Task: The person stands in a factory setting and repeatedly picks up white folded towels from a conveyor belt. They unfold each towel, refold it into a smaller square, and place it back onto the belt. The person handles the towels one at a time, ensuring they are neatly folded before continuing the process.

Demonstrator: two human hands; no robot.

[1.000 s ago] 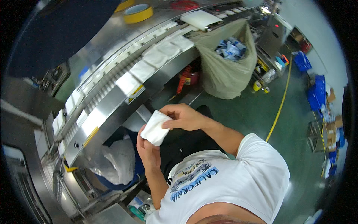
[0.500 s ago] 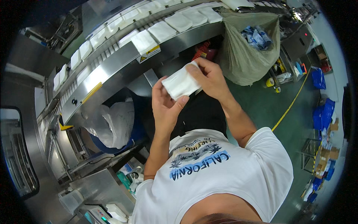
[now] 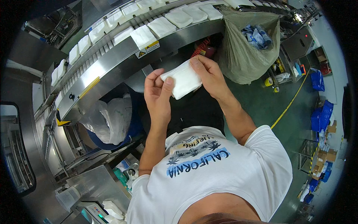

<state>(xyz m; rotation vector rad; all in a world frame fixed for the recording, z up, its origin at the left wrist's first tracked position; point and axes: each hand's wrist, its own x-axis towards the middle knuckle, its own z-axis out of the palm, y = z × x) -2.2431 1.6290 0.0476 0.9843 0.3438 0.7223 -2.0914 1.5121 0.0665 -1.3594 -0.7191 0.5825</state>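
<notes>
A small stack of folded white wipes [image 3: 182, 81], soft and flat, is held in front of my body between both hands. My right hand [image 3: 210, 76] pinches its far right corner, thumb on top and fingers behind. At the left edge, my left hand [image 3: 158, 91] is closed on it with the thumb over the top; some of its fingertips are hidden behind the stack. Beyond my hands, similar folded white stacks [image 3: 162, 27] lie in rows on a curved roller conveyor [image 3: 108, 61] with a metal side rail.
Right of the conveyor hangs a large greenish sack [image 3: 238, 56] holding blue-and-white wrappers. A blue bin [image 3: 97, 140] lined with clear plastic stands at the left below the conveyor. A metal bench [image 3: 95, 183] with a scale [image 3: 95, 213] is at lower left. Blue crates [image 3: 322, 115] line the right wall.
My left hand has shifted left and up, its thumb moving from the stack's near edge to its left edge. The right hand has slid to the far right corner, and the stack looks flatter.
</notes>
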